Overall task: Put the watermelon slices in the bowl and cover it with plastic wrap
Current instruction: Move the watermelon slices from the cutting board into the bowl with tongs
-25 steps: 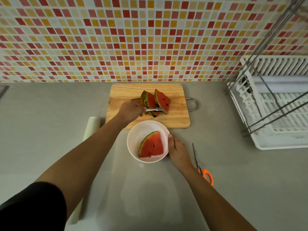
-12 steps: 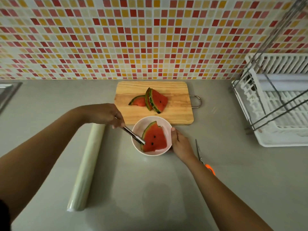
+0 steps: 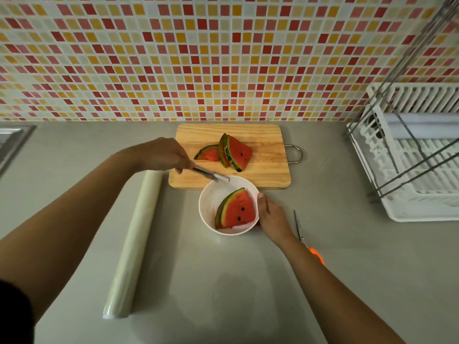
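Note:
A white bowl [image 3: 211, 194] sits on the grey counter just in front of a wooden cutting board [image 3: 263, 170]. Watermelon slices in the bowl [image 3: 237, 209] lean against its right side, two as far as I can tell. Three more watermelon slices [image 3: 229, 152] lie on the board. My left hand [image 3: 161, 153] holds metal tongs [image 3: 211, 174], whose empty tips hover over the bowl's far rim. My right hand [image 3: 272, 214] grips the bowl's right edge. A roll of plastic wrap [image 3: 135, 242] lies lengthwise to the left of the bowl.
Orange-handled scissors [image 3: 301, 232] lie right of my right wrist. A white dish rack [image 3: 417, 165] with metal rods fills the right side. A sink edge [image 3: 12, 142] shows at far left. A tiled wall backs the counter.
My left hand carried a slice from the board into the bowl with the tongs, released it, and has now lifted the empty tongs back up to the bowl's far rim.

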